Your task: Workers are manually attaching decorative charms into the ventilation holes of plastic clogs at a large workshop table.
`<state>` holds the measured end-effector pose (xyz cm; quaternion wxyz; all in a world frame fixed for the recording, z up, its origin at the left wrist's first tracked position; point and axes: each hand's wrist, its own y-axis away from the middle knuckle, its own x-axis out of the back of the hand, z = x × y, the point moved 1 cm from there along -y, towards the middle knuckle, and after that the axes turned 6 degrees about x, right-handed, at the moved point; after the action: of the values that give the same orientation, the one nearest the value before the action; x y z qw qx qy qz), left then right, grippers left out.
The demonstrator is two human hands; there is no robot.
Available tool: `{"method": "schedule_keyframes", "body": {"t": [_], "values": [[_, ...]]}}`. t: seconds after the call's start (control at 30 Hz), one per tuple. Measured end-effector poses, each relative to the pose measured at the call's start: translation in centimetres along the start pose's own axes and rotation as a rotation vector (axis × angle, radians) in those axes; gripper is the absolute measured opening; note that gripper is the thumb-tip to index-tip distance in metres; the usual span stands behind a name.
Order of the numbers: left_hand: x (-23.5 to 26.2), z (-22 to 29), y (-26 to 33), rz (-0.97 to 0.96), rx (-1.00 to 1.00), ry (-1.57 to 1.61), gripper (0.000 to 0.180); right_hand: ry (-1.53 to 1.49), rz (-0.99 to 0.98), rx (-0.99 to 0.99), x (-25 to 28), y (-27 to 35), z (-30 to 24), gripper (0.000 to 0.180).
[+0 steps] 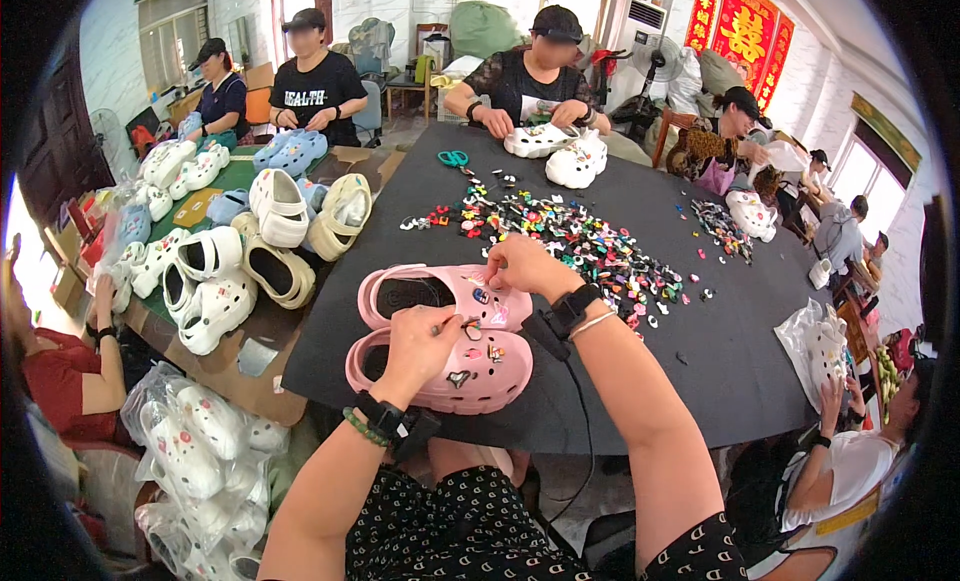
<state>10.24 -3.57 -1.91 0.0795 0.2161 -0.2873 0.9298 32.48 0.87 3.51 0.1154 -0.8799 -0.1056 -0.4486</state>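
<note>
Two pink clogs lie side by side before me, toes to the right. The nearer pink clog (488,393) carries several small charms on its upper; the farther pink clog (408,281) has a few too. Over the clogs' inner sides, my left hand (422,349) is closed, with a small dark thing between its fingers that I cannot make out. At the farther clog's toe, my right hand (535,271) has its fingers pinched together against the upper; whatever is in them is hidden. Beyond it spreads a heap of colourful shoe charms (590,243).
The black table (400,206) also bears green-handled scissors (453,159) and white clogs (575,163), which a person opposite handles. White and beige clogs (275,261) crowd the left table. Bagged white clogs (200,441) stand low at left. A cable (588,421) hangs from my right wrist.
</note>
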Motion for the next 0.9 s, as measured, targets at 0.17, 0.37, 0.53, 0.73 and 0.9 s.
{"method": "schedule_keyframes", "body": {"t": [0.17,0.37,0.53,0.73,0.9], "values": [[-0.2,0.1,-0.1,-0.005,-0.03,-0.025,0.015,0.057,-0.034,0.053,0.9,-0.2,0.3,0.018],[0.1,0.3,0.0,-0.038,0.025,-0.016,0.016,0.029,-0.196,0.026,1.1,-0.9,0.4,0.016],[0.4,1.1,-0.1,-0.091,0.035,-0.021,0.02,0.095,-0.208,0.089,0.3,-1.4,1.9,0.023],[0.2,0.7,-0.3,-0.094,-0.017,-0.083,0.019,0.143,-0.242,-0.203,0.5,-1.5,2.0,0.057],[0.4,0.4,-0.1,-0.074,-0.023,-0.055,0.018,0.282,-0.369,-0.269,0.7,-2.5,-1.2,0.073]]}}
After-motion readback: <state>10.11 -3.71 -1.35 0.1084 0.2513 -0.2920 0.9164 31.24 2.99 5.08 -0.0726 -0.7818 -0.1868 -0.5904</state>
